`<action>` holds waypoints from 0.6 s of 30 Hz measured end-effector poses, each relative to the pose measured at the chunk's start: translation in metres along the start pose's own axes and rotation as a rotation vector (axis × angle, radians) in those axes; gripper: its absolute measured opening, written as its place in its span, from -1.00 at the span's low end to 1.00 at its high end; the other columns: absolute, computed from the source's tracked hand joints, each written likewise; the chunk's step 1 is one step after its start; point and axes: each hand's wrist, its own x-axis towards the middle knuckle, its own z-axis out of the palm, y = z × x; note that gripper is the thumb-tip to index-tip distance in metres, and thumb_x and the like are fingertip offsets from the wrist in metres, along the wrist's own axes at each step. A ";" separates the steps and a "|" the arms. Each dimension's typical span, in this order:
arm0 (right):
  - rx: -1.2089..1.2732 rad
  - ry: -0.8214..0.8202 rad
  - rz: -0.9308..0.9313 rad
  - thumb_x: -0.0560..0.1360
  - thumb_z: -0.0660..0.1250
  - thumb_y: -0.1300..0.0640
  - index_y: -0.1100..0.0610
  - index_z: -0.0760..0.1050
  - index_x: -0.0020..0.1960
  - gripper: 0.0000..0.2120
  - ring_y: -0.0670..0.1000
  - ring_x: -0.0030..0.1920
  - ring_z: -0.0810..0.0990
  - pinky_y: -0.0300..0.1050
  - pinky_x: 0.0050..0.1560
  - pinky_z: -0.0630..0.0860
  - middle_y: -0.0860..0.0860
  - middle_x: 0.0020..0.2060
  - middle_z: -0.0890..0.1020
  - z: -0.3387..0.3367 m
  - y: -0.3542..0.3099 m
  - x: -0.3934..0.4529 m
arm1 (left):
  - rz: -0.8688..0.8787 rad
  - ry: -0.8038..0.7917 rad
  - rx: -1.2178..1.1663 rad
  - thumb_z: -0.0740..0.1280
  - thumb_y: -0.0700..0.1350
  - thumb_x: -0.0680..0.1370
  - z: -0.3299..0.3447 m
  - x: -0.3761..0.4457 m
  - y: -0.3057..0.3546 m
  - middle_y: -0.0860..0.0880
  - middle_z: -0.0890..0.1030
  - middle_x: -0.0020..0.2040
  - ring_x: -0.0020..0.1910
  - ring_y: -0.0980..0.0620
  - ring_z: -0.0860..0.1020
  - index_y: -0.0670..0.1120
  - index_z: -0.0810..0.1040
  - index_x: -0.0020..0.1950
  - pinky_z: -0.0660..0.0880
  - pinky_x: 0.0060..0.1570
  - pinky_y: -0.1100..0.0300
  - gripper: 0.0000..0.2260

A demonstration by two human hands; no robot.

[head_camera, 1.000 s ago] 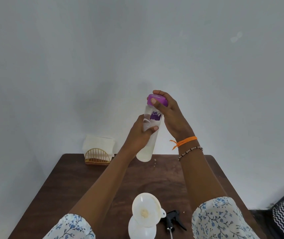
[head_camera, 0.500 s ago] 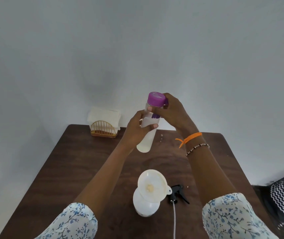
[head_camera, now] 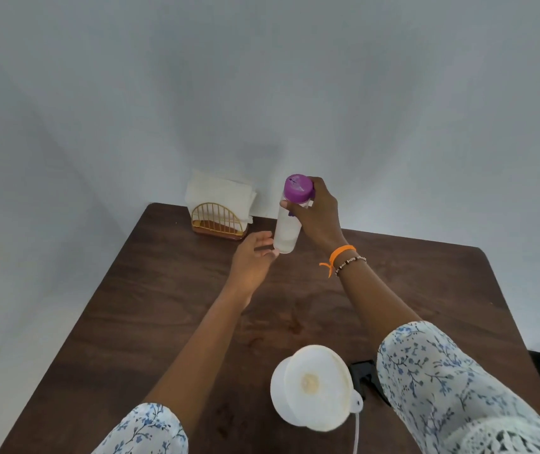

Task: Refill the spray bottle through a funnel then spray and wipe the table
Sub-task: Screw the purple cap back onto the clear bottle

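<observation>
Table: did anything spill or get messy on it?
Maybe a little. The brown table has faint dark blotches in the middle, near, which could be wet spots or just wood grain. The funnel sits tilted in the spray bottle.

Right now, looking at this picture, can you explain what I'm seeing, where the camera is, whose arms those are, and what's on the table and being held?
The camera sits on a person's head, looking forward and down, so the two arms are the wearer's own. The right hand grips a clear bottle with a purple cap near its top, holding it upright above the dark wooden table. The left hand is open, fingers beside the bottle's base. Nearest the camera, a white funnel sits in the mouth of a white spray bottle. Its black trigger sprayer lies beside it, partly hidden by the sleeve. At the far edge stands a gold wire napkin holder with white napkins.
</observation>
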 end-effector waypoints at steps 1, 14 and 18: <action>-0.001 0.003 0.005 0.34 0.51 0.16 0.21 0.39 0.21 -0.48 0.02 0.01 0.52 -0.13 -0.02 0.53 0.10 0.10 0.54 0.003 0.005 0.006 | -0.006 0.006 0.000 0.31 -0.21 0.53 0.001 0.005 -0.002 -0.01 0.53 0.21 0.10 0.11 0.49 -0.07 0.42 0.30 0.38 0.01 0.26 -0.66; -0.013 0.015 0.057 0.36 0.49 0.14 0.22 0.39 0.21 -0.50 -0.07 -0.11 0.49 -0.48 -0.17 0.37 0.08 0.06 0.53 0.035 0.040 0.052 | -0.062 0.058 0.009 0.29 -0.20 0.55 0.004 0.049 -0.010 0.02 0.53 0.18 0.09 0.14 0.48 -0.06 0.43 0.30 0.36 0.02 0.28 -0.68; -0.021 0.007 0.058 0.36 0.50 0.13 0.22 0.38 0.22 -0.48 -0.04 -0.02 0.45 -0.49 -0.21 0.36 0.08 0.10 0.52 0.040 0.042 0.057 | -0.072 0.059 0.005 0.29 -0.21 0.55 0.004 0.055 -0.013 0.01 0.53 0.18 0.10 0.13 0.48 -0.07 0.43 0.30 0.36 0.02 0.29 -0.68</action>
